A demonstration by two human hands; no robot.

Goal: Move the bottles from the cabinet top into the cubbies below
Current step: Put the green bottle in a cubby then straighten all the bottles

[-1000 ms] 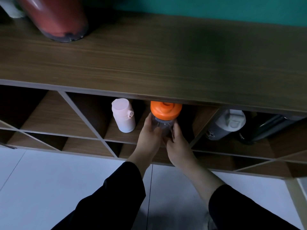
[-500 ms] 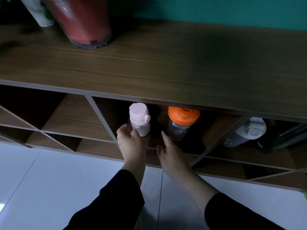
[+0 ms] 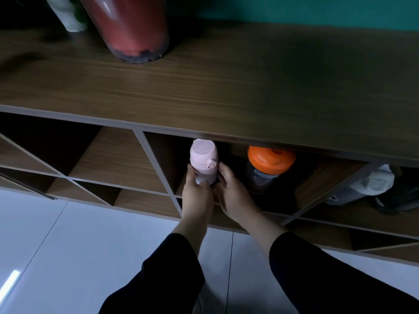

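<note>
I see the pink bottle (image 3: 203, 161) standing upright in a cubby (image 3: 165, 159) just under the cabinet top (image 3: 204, 91), near the cubby's left divider. Both hands are on it. The left hand (image 3: 196, 196) wraps the lower body from the left and front, fingers curled closed against it. The right hand (image 3: 233, 191) presses in from the right, fingers bent around the bottle's side — I read this as a two-handed grip, though the bottle's base is hidden behind the fingers, so I cannot tell whether it rests on the cubby floor.

In the same cubby, to the right and apart from the pink bottle, stands the orange-lid bottle (image 3: 268, 166), upright, untouched.

One cubby further right, a white-capped bottle (image 3: 371, 184) lies tilted, with a dark bottle (image 3: 399, 200) just beside it.

On the cabinet top, far left, stands a red bottle (image 3: 133, 30) — its upper part is out of frame.
</note>
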